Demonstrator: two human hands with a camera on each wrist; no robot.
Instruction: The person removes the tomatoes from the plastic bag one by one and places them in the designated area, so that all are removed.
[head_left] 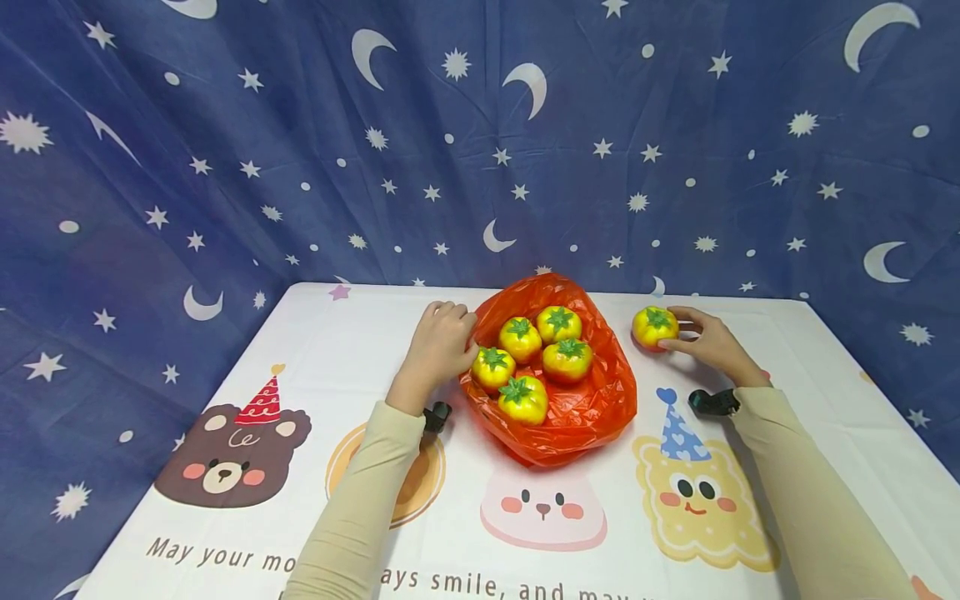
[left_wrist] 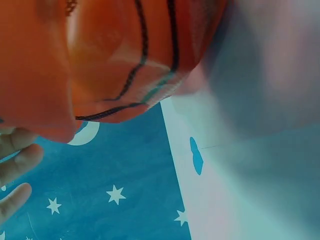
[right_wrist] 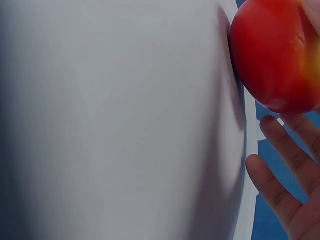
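White table (head_left: 337,350) | your right grip (head_left: 716,343) pinches a tomato (head_left: 651,330), likely light, firm, slick: hold its sides | your left grip (head_left: 438,346) holds the red bag (head_left: 603,408)

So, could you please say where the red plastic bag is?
In the head view, the red plastic bag sits between the left hand, at its left rim, and the right hand.

A: Left arm (head_left: 360,508)?
B: Reached in from the near side, angled far and slightly right. Left hand (head_left: 435,350): fingers bent, gripping, knuckles up.
A: Right arm (head_left: 817,500)?
B: Came from near right, angled far and left. Right hand (head_left: 716,343) pinched between thumb (head_left: 677,344) and forefinger; lower fingers (right_wrist: 272,190) were spread.
A: Spacing?
B: Hands were well apart, both sleeves long.
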